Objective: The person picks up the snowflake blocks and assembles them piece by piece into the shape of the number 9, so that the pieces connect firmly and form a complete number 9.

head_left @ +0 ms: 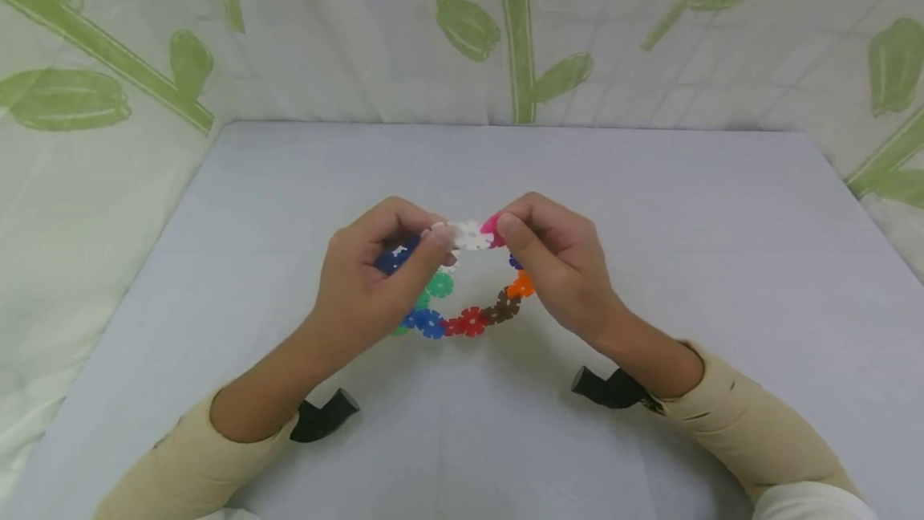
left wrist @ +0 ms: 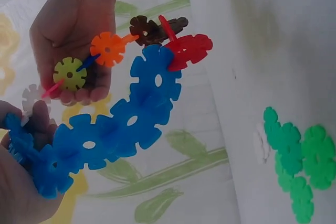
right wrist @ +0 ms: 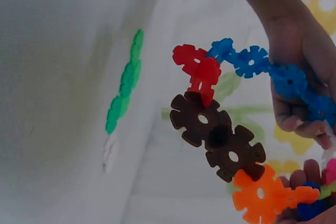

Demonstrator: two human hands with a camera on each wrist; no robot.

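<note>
The meeting of white and pink between the two hands is the relation that matters. The left hand [head_left: 368, 270] pinches the white discs [head_left: 469, 241] between thumb and curled fingers, with barely a gap between them. The right hand [head_left: 561, 265] pinches the pink disc [head_left: 491, 229] just as tightly. In the head view the white strip's long axis runs roughly side to side, from the left fingers toward the right ones. Its pink-side end lies just beside the right thumb, so the right hand is nearer; whether white and pink are slotted together or only overlap cannot be told.

Both belong to a chain of flower-shaped discs [head_left: 465, 327] held up above the counter [head_left: 447, 440]. It droops in a curve below the hands: blue discs [left wrist: 100, 135] lead from the left hand to red, brown and orange ones. Linked green discs [left wrist: 289, 150] lie on the counter, apart from the chain.
</note>
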